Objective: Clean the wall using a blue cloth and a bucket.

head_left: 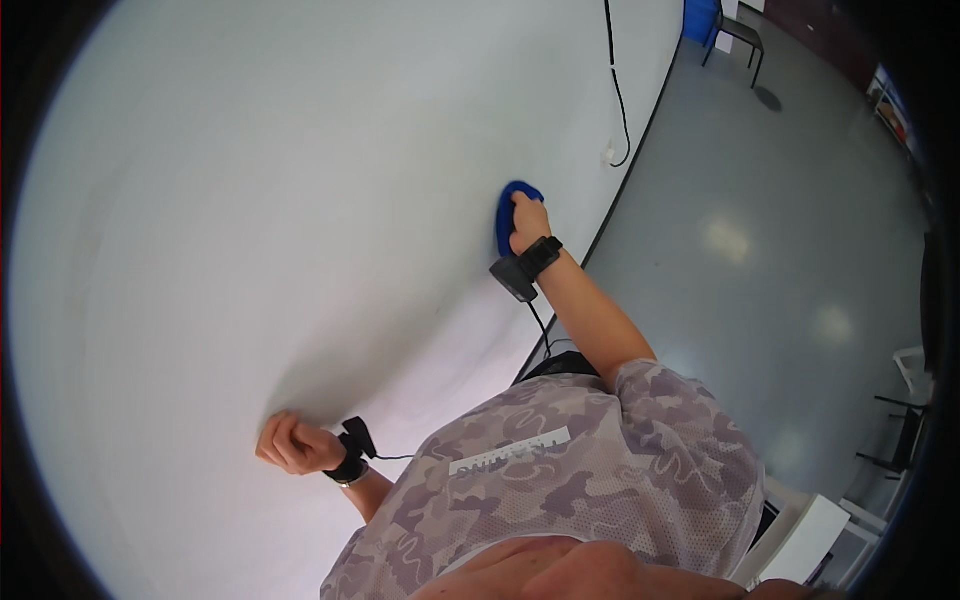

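Note:
A blue cloth [505,222] lies pressed against the white wall [300,200]. My right hand [529,222] is closed on it, arm stretched out, and the cloth's edge shows past my fingers on the left and at the top. Lower and to the left, my left hand [295,445] has its fingers curled in, with nothing visible in them. It is close to the wall's surface; whether it touches cannot be made out. Both wrists carry a black strapped device with a thin cable, the right wrist device [525,268] being more fully in view.
A black cable [618,95] runs down the wall to a white socket [608,152] beyond my right hand. A dark skirting strip [637,150] separates wall from grey floor [740,190]. A black chair [738,35] stands far off; white furniture [805,540] is close at lower right.

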